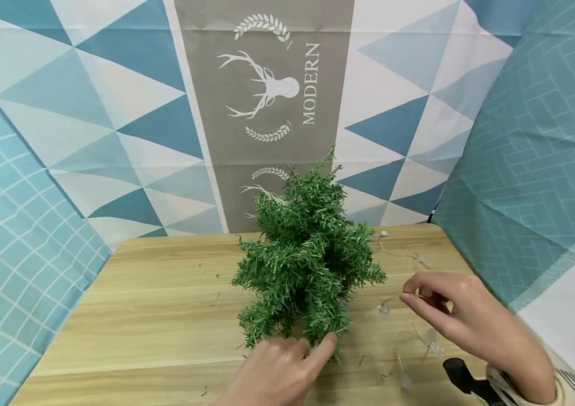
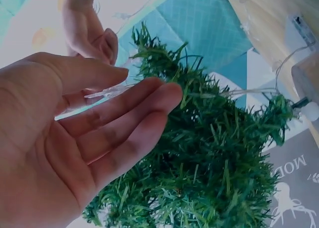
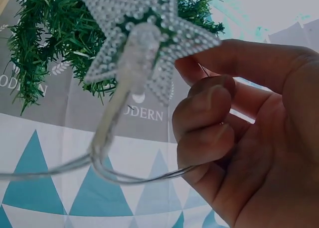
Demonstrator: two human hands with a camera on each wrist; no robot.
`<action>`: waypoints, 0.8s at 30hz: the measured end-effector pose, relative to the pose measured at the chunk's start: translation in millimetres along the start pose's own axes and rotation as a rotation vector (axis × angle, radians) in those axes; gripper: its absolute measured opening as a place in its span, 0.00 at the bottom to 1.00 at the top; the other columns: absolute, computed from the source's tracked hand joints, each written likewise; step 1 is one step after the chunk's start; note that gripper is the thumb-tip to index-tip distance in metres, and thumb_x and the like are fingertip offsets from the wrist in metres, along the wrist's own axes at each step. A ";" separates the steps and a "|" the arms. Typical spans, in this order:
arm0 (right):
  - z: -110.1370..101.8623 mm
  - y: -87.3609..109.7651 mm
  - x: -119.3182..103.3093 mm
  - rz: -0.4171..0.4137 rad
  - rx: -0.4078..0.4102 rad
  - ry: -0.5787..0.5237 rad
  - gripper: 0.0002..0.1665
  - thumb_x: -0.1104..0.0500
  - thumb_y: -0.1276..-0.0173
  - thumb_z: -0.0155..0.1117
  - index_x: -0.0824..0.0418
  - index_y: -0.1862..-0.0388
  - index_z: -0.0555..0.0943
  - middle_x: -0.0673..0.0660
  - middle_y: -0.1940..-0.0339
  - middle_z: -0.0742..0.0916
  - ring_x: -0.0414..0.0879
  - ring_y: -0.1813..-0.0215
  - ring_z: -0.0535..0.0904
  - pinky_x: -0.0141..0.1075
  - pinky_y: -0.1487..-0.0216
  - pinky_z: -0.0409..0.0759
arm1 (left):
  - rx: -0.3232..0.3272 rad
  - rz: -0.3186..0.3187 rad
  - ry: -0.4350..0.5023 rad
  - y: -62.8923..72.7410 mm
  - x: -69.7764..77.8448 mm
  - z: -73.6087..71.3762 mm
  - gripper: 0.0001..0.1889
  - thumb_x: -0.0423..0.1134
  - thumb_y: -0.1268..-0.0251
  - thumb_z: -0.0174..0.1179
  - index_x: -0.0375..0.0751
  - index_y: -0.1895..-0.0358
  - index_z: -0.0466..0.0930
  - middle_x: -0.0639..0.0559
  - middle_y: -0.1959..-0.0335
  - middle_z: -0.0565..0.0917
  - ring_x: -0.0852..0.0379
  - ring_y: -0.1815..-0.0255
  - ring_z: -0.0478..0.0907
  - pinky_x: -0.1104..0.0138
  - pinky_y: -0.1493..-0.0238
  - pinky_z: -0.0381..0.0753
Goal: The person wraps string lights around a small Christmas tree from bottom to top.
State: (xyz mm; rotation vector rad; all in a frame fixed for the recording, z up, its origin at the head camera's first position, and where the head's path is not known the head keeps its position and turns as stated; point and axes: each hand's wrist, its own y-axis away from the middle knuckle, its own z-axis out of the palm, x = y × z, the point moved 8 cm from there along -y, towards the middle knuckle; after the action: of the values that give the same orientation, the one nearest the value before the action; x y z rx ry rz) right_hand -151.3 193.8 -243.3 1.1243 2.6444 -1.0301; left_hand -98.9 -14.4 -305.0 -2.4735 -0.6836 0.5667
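A small green artificial tree (image 1: 307,254) stands on the wooden table. My left hand (image 1: 282,363) is at its lower front branches. In the left wrist view the left fingers (image 2: 124,138) are loosely bent, fingertips right at the greenery, and a clear piece shows between thumb and index. At the tree's right, my right hand (image 1: 462,310) grips the thin clear wire (image 3: 144,179) of a string of lights, its fingers curled round it. From this wire a clear beaded star light (image 3: 192,39) stands up close before the right wrist camera, overlapping the tree there.
More of the light string (image 1: 394,251) lies on the table (image 1: 155,316) right of the tree, with several clear lights. A black object (image 1: 460,375) is by the right forearm. Patterned cloth (image 1: 130,113) hangs behind and at both sides. Small green bits are scattered about.
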 end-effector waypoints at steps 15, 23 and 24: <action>-11.9 -7.7 11.7 0.025 0.312 0.148 0.12 0.68 0.39 0.71 0.51 0.65 0.84 0.37 0.80 0.78 0.30 0.79 0.71 0.23 0.76 0.69 | -0.070 -0.175 -0.051 -3.1 -6.7 14.2 0.08 0.41 0.44 0.68 0.45 0.68 0.78 0.60 0.83 0.77 0.66 0.86 0.68 0.81 0.87 0.59; -9.0 -9.9 10.0 0.016 0.355 0.123 0.05 0.66 0.30 0.64 0.58 0.58 0.82 0.40 0.78 0.77 0.32 0.76 0.71 0.24 0.74 0.69 | -0.064 -0.183 -0.034 -3.6 -6.5 10.1 0.11 0.46 0.40 0.69 0.44 0.63 0.80 0.59 0.82 0.79 0.66 0.86 0.70 0.82 0.86 0.61; -7.5 -11.0 9.1 0.013 0.342 0.120 0.05 0.66 0.29 0.63 0.58 0.58 0.81 0.40 0.78 0.76 0.32 0.77 0.70 0.24 0.74 0.67 | -0.036 -0.171 -0.020 -3.9 -5.5 7.7 0.11 0.45 0.41 0.69 0.44 0.63 0.80 0.59 0.83 0.79 0.66 0.87 0.68 0.82 0.87 0.59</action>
State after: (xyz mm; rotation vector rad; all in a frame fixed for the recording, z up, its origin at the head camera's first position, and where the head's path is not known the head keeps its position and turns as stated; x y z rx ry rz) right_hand -163.9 198.5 -234.4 1.2981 2.6099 -1.5006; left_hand -108.5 -11.8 -307.4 -2.4153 -0.9102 0.5191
